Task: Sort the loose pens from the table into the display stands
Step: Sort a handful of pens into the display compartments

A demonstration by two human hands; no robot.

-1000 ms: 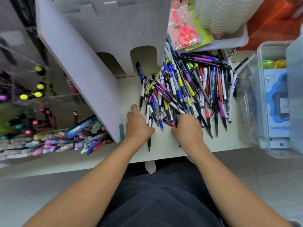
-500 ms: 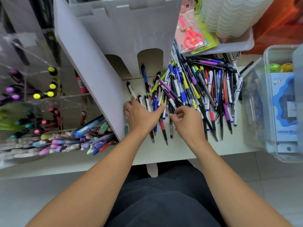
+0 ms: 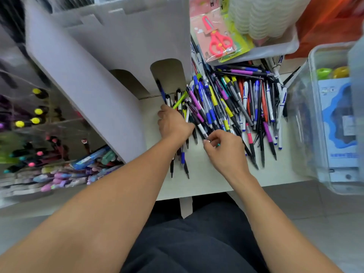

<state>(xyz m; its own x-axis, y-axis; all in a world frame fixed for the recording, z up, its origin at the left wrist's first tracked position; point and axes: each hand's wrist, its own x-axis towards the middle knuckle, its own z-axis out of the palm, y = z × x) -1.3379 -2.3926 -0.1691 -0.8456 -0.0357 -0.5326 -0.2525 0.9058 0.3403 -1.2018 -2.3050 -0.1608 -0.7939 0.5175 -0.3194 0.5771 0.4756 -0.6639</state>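
At the far left a clear acrylic display stand (image 3: 39, 123) holds tiered rows of markers with yellow, pink and teal caps, blurred, and below it lies a row of pastel plastic pens (image 3: 74, 170). Beside that, a grey corrugated-cardboard stand (image 3: 88, 79) leans over the white tabletop (image 3: 206, 186), its front cut with two arched openings.

The left hand (image 3: 173, 123) rests at the near left edge of the pile, fingers curled around a small bundle of white-and-black click pens (image 3: 182, 154) whose tips poke out below the wrist. The right hand (image 3: 224, 148) pinches the lower end of a single black-and-white pen (image 3: 201, 128) between thumb and fingertips.

The loose pens (image 3: 246, 107) lie in a dense heap of slim plastic barrels in blue, purple, yellow, orange and black, fanned roughly parallel across the table. They look light, rigid and smooth, so likely to roll and slide off one another; gripping mid-barrel or at the rubbery grip section should hold best, and gathering several aligned would steady them.

Further right, packaged red plastic scissors (image 3: 218, 39) sit in a white tray (image 3: 275, 50), and a clear plastic storage box (image 3: 315, 119) stands at the table's right end.
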